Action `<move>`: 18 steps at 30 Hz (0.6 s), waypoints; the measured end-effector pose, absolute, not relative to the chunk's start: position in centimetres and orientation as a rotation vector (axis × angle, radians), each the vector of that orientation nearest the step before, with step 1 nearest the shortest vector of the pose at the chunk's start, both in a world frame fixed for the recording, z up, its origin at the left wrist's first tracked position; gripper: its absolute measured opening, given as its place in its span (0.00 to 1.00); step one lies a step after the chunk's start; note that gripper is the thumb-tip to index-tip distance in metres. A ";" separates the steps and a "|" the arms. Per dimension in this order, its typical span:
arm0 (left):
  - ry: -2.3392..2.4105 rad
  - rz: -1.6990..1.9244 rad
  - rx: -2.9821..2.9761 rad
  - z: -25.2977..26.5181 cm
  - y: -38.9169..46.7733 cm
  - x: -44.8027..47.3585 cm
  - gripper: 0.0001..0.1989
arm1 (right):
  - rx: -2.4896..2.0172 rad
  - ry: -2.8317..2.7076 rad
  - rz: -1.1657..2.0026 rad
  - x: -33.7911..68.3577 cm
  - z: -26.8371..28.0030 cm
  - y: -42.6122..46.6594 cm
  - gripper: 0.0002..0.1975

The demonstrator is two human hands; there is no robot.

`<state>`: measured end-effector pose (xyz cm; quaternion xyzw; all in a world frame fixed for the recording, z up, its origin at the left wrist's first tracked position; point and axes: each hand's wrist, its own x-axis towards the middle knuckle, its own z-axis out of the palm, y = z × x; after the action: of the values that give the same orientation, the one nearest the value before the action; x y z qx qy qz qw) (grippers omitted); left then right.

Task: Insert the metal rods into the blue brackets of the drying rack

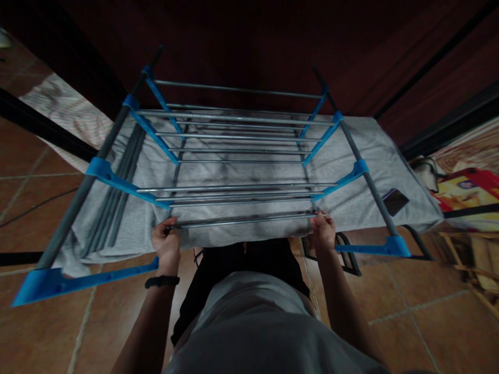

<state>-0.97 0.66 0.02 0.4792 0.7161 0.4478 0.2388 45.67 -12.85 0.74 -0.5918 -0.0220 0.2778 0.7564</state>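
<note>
A rack of grey metal tubes joined by blue plastic brackets stands on a bench covered with grey cloth. Across its near side lies a thin metal tube [245,221], one end in each of my hands. My left hand [167,241] is closed around the left end, close to a long blue bracket [105,280]. At the other end, my right hand [323,231] pinches the tube beside the right blue bracket [374,248]. Farther back, several crossbars [237,118] span the shorter blue brackets [156,132].
Several loose grey tubes [117,192] lie on the grey cloth [393,156] at the left. A phone [394,201] rests on its right part. Beyond the bench's right end are a red and yellow package [471,192] and a wooden frame [473,259]. The floor [405,291] is tiled.
</note>
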 end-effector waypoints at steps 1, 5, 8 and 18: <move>1.941 1.253 1.243 0.0 0.6 -0.9 0.12 | -1.286 -0.033 0.617 45.7 0.6 -12.9 0.23; 1.820 1.375 0.990 0.0 0.7 -0.5 0.10 | -1.292 0.021 0.644 45.5 0.5 -12.9 0.22; 1.807 1.389 0.919 -0.3 1.0 -0.3 0.08 | -1.307 0.020 0.653 45.3 0.6 -12.8 0.21; 1.865 1.431 0.881 -0.8 1.1 0.1 0.08 | -1.344 0.054 0.664 44.5 0.2 -12.5 0.18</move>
<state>0.11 1.12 -0.77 0.3337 0.7063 0.5418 0.3103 44.49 -12.48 0.23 -0.6106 0.0245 0.3020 0.7317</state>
